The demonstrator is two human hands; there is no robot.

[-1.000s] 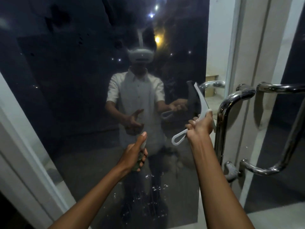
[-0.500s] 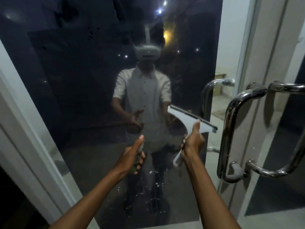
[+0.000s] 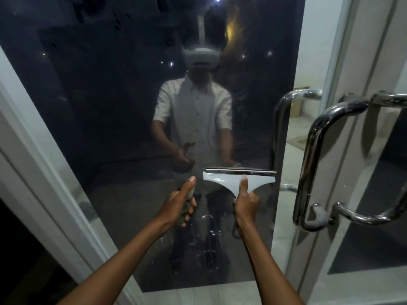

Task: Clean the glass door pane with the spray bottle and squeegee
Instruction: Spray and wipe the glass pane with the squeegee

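— See the squeegee (image 3: pixel 239 180)? Its blade lies level against the glass pane (image 3: pixel 110 128), just left of the door handle (image 3: pixel 312 155). If the pull drifts toward that handle, I'd guess the blade end knocks the steel and skips, leaving a streak.

— And the wet patch? The droplets (image 3: pixel 207 219) sit lower down the pane, left of the handle's foot.

— Right, so I'd say a dry blade up here may chatter. Uneven pressure would do it too; only one hand is driving it.

— How is it held?

— The right hand (image 3: pixel 245 204) is wrapped tight round the stem, one finger laid straight up the white body toward the blade. Nothing loose there.

— And the other?

— The left hand (image 3: pixel 178 204) is curled round the spray bottle (image 3: pixel 187 205), which sits further left of the handle, close to the glass, thumb up along its top. Most of the bottle is hidden in the fist. If that thumb presses by accident, I reckon fresh spray lands on glass meant to be wiped.
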